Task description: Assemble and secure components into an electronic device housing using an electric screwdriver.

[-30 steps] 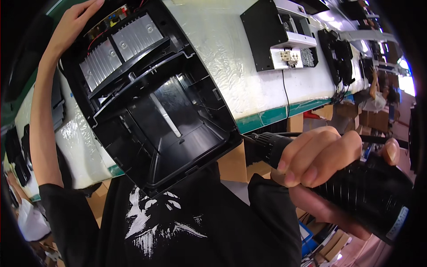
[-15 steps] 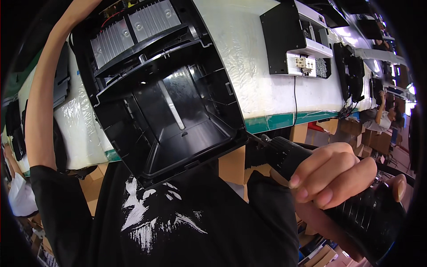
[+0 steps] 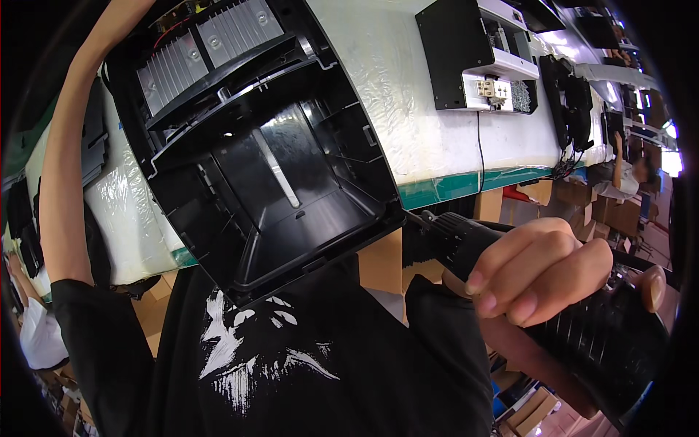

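My right hand [image 3: 542, 273] is wrapped round a black power screwdriver [image 3: 457, 242]. The driver's thin bit points left and meets the near right corner of a large black plastic housing [image 3: 291, 251]; whether it sits on a screw is too small to tell. Tilted toward my body, the housing shows a deep hollow with a pale strip inside. Ribbed silver metal plates [image 3: 237, 29] are fitted at its far end. My left forearm [image 3: 65, 175] runs up along the housing's left side, and its hand lies beyond the upper edge of the picture.
A film-covered white workbench [image 3: 371, 65] with a green edge lies under the housing. To the right stands a black and white screw dispenser [image 3: 473, 62] with a cable hanging down. Dark parts [image 3: 564, 109] lie farther right. Cardboard boxes [image 3: 382, 269] sit below the bench; other people work at both sides.
The housing and bench have shifted slightly up and left in the picture. The screwdriver has moved slightly with them, its bit still at the housing's corner.
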The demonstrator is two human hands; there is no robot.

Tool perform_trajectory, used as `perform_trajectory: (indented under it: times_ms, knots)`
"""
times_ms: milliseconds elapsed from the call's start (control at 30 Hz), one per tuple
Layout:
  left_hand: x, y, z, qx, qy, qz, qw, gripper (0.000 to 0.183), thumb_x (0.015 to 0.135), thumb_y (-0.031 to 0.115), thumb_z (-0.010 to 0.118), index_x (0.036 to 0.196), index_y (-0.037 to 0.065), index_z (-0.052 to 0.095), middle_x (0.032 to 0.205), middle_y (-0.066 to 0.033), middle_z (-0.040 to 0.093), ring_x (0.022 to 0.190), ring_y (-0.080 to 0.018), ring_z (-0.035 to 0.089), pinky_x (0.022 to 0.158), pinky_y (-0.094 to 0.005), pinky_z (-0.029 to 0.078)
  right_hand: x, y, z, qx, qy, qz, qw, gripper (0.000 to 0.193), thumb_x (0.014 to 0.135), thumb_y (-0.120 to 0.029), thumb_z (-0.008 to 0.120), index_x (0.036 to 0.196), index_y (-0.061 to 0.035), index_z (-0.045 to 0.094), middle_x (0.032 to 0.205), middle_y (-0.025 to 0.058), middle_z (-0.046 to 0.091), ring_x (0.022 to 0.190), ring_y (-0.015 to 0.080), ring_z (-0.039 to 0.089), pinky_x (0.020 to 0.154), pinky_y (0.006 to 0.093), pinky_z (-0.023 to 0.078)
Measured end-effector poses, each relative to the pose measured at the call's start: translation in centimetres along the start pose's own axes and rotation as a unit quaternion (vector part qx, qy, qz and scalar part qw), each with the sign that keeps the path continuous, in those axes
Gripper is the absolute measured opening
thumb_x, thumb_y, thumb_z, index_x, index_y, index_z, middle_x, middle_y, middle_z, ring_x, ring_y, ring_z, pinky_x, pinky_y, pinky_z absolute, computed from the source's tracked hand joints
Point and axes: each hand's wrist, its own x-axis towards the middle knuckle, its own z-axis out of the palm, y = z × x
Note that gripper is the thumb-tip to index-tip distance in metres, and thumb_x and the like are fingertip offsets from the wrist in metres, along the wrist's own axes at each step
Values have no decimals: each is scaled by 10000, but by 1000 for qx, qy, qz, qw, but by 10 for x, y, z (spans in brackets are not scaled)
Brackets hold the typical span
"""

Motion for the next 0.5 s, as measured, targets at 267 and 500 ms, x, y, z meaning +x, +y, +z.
perform_trajectory:
  times_ms: [267, 500]
  knots:
    - [3, 35, 13, 10, 51, 50, 997, 274, 877, 212, 531, 852, -52, 599, 764, -101, 617, 747, -161, 567, 706, -269, 447, -7, -11, 3, -122, 94, -102, 983, 545, 718, -535, 693, 803, -35, 496, 602, 55, 522, 526, 149, 552, 507, 218, 499]
    - [-39, 82, 36, -117, -32, 290, 949, 261, 765, 155, 681, 998, 42, 655, 953, -78, 641, 891, -186, 588, 811, -292, 447, -27, -45, 2, -64, 214, -335, 915, 292, 646, 97, 704, 709, -31, 449, 585, 94, 580, 489, 169, 595, 484, 200, 555]
